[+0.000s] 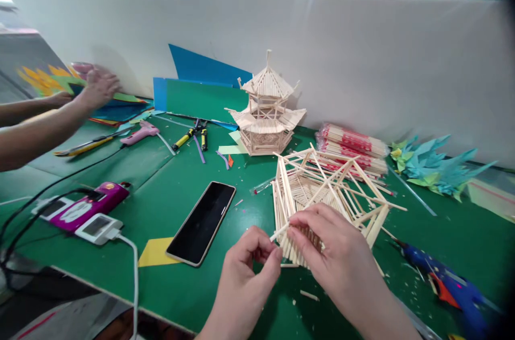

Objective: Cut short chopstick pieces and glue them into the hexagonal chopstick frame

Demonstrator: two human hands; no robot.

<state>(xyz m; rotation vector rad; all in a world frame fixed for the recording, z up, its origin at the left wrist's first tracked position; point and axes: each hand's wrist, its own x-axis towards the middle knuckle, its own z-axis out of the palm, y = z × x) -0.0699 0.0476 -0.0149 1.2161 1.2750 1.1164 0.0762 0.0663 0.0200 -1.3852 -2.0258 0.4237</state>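
A short wooden stick [280,231] lies between my two hands, just in front of a half-built stick framework. My left hand [245,275] is closed, thumb and forefinger at the stick's near left end. Thumb and fingers of my right hand [338,254] pinch the same stick farther along, over the front edge of the frame. The framework [293,184] is many-sided, with slatted sides and thin crossing beams; my right hand hides part of its front. Behind it stands a finished-looking two-tiered stick pagoda [267,115].
A blue glue gun [446,275] lies at the right, near bundled sticks [350,147] and blue paper leaves [438,163]. Left are a phone [201,222], purple power strip [88,208], pink glue gun [140,133] and pliers [193,135]. Another person's hands [98,88] handle coloured paper.
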